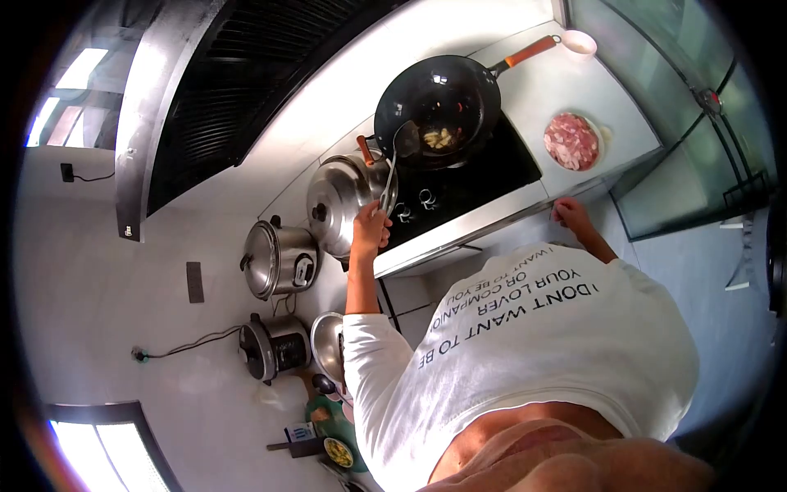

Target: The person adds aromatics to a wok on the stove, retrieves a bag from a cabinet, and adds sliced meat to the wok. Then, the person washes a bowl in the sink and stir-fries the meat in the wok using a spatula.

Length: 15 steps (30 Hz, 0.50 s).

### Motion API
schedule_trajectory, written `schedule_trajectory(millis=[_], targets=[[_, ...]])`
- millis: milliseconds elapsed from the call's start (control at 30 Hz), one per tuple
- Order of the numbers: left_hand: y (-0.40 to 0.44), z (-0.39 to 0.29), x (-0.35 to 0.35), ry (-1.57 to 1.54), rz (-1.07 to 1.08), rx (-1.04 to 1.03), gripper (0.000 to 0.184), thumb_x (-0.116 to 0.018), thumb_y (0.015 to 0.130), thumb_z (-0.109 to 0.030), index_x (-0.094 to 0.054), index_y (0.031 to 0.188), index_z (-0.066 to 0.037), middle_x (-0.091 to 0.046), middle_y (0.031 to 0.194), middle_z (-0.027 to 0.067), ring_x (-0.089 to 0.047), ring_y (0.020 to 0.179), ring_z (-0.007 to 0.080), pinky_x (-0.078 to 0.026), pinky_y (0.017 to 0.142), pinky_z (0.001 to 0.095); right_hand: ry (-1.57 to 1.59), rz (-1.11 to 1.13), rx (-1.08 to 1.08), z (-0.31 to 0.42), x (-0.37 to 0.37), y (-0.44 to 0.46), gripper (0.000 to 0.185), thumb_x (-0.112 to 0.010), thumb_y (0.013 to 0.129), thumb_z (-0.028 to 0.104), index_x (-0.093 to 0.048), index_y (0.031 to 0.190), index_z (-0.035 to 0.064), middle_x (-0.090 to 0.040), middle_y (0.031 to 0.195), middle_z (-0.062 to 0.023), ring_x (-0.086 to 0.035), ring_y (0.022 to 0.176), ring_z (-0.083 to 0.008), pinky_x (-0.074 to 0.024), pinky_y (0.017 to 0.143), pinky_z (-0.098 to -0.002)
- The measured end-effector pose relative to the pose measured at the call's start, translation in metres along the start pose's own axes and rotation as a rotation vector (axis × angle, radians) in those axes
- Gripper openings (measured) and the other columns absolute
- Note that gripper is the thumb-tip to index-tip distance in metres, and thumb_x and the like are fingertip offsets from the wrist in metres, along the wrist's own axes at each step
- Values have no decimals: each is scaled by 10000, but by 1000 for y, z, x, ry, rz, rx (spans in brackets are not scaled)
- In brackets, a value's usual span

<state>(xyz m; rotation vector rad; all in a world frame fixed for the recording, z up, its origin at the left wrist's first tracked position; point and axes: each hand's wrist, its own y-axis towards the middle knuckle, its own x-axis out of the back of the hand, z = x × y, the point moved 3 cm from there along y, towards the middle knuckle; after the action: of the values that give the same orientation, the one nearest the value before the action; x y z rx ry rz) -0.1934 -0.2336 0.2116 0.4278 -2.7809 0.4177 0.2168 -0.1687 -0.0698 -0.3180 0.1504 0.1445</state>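
Note:
My left hand is closed around the metal handle of a long spatula. Its dark, rounded head rests inside a black wok on the stove. Beside the head, pale yellowish pieces of food lie on the wok's bottom, with a few small red bits. My right hand hangs near the counter's front edge, its fingers curled and nothing visible in them. Above it on the counter stands a plate of sliced raw meat.
The wok's orange-capped handle points right, toward a small white bowl. A large steel pot stands left of the black hob. Two cookers line the left counter. A range hood hangs at upper left.

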Motion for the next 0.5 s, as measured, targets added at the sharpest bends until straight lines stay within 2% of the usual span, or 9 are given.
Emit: schedule_trajectory(millis=[133,167,267,367,467,500], targets=[[23,-1,-11,-112,227,111,330,-445,849,-119,-443,1155,5,-501,682,86,-397,442,78,-269,336,192,-15,-1,11,14,1,-1,84,-500,819,137,-550,857,82,-578,689,-23,-549,585,-87,-403,466,-222],[28,0,-15,-145,247,143,267,-425,854,-118,-461,1090,0,-501,681,87,-377,429,69,-264,330,180,-42,7,12,12,3,-3,85,-501,814,135,-551,858,81,-580,691,-24,-551,584,-88,-403,464,-222],[40,-4,-39,-403,414,339,191,-413,872,-94,-468,1042,-26,-494,679,79,-330,396,45,-230,301,152,-40,-28,-24,5,15,-11,98,-504,799,130,-548,871,80,-588,710,-29,-560,582,-96,-408,465,-229],[42,-4,-55,-478,500,315,198,-409,899,-126,-464,1059,-24,-504,698,69,-328,387,17,-246,288,128,-35,-90,-78,-2,24,-19,127,-494,809,140,-538,923,105,-594,752,-25,-560,612,-101,-417,510,-236],[26,-19,-63,-387,525,201,215,-413,900,-130,-457,1076,-15,-511,703,68,-333,389,16,-235,289,127,2,-143,-100,-7,34,-26,148,-485,818,146,-536,952,109,-599,784,-29,-571,648,-110,-424,545,-244],[22,-23,-62,-345,483,185,253,-439,886,-120,-463,1110,-5,-499,689,77,-326,386,45,-232,298,157,21,-154,-102,-9,36,-27,151,-483,819,147,-537,954,105,-601,791,-32,-577,659,-114,-427,551,-247]])
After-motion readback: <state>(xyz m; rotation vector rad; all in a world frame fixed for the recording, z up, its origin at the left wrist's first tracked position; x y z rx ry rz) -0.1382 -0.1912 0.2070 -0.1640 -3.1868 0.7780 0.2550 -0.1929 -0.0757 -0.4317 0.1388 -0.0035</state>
